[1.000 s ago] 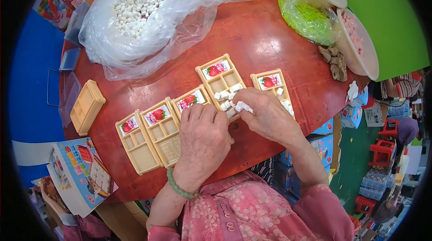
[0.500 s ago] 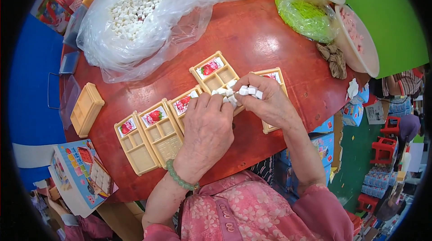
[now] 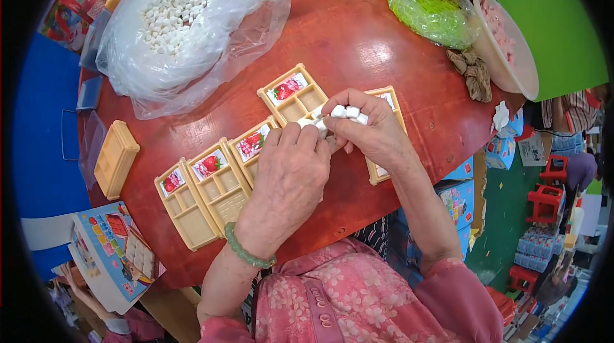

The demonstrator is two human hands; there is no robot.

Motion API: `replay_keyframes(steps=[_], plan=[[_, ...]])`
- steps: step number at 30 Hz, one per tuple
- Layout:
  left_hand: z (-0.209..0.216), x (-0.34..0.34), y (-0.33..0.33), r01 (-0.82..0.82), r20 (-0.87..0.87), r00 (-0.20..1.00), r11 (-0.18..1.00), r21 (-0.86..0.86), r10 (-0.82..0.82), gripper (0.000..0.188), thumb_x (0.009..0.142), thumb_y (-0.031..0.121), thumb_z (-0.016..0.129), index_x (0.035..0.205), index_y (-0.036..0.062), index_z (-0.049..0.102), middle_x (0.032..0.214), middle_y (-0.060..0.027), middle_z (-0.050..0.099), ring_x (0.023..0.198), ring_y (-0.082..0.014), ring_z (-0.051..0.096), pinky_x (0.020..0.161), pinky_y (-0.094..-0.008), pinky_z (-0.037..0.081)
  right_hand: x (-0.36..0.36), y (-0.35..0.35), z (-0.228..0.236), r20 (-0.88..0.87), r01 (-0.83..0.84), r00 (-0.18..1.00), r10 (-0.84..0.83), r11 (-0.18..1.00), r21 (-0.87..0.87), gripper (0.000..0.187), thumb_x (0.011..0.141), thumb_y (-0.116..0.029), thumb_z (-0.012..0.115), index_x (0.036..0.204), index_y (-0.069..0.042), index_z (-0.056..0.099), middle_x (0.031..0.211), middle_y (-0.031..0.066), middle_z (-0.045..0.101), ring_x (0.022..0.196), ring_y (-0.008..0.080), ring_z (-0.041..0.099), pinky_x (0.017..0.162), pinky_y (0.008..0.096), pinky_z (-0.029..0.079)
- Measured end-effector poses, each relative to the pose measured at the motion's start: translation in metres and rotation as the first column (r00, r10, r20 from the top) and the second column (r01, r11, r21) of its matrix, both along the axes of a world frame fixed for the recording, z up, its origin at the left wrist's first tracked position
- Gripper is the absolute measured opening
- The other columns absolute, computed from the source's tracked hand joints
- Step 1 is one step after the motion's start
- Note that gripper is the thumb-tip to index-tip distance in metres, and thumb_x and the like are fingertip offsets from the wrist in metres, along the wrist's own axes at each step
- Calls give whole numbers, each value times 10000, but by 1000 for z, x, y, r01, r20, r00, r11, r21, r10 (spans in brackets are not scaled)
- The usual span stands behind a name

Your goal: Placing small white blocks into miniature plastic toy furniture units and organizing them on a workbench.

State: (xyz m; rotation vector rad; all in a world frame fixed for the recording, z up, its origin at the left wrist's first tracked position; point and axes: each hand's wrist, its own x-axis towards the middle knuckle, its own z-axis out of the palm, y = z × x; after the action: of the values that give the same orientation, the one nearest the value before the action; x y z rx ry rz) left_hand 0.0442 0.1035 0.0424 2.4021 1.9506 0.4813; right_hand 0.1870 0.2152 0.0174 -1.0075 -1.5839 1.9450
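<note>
My right hand (image 3: 373, 130) is closed in a pinch on several small white cubes (image 3: 346, 112) and hovers over the trays. Beside it my left hand (image 3: 291, 167) curls its fingers down at more white cubes (image 3: 318, 121); its fingertips are hidden, so what it grips does not show. Under the hands stand beige compartment trays with strawberry picture cards: one tray (image 3: 276, 98) behind, another (image 3: 258, 126) partly covered by my left hand. Two trays (image 3: 190, 207) (image 3: 217, 189) lie further left. One more tray (image 3: 398, 109) sits behind my right wrist.
A clear plastic bag (image 3: 128, 64) of white cubes lies at the back left. Stacked beige trays (image 3: 115, 159) and a printed box (image 3: 115, 247) are at the left edge. Bright green strips (image 3: 427, 13), pale bowls (image 3: 527, 71) and a brown cloth (image 3: 470, 74) sit far right on the red table (image 3: 345, 42).
The view has shifted a little, so the tabletop things appear slightly further left. My right hand has turned slightly with the white cubes, while both hands stay close together over the trays.
</note>
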Motion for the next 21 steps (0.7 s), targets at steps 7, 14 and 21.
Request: replay_keyframes(steps=[7,14,21], plan=[[2,-6,-5,-39,127,991,999,-29,43,195,734,37,682,923,16,641,912,-109,591,902,-263,591,782,-397,474,-2,1,4,-12,33,999,-34,999,-11,105,937,-85,693,1035,-49,689,754,-13,651,608,19,578,494,173,451],[-17,-4,-2,-39,276,961,990,137,-1,223,714,27,700,932,22,656,935,-103,608,875,-278,605,750,-397,495,-3,-1,4,-33,76,997,-76,997,-4,108,937,-86,696,1037,-45,691,719,-15,638,595,23,570,489,172,446],[-25,-4,0,-3,209,978,991,130,-24,189,734,35,668,922,15,660,937,-108,602,869,-281,590,757,-408,495,-2,-2,5,-30,80,996,-80,997,8,104,939,-82,695,1036,-47,689,698,-23,623,593,24,566,487,176,441]])
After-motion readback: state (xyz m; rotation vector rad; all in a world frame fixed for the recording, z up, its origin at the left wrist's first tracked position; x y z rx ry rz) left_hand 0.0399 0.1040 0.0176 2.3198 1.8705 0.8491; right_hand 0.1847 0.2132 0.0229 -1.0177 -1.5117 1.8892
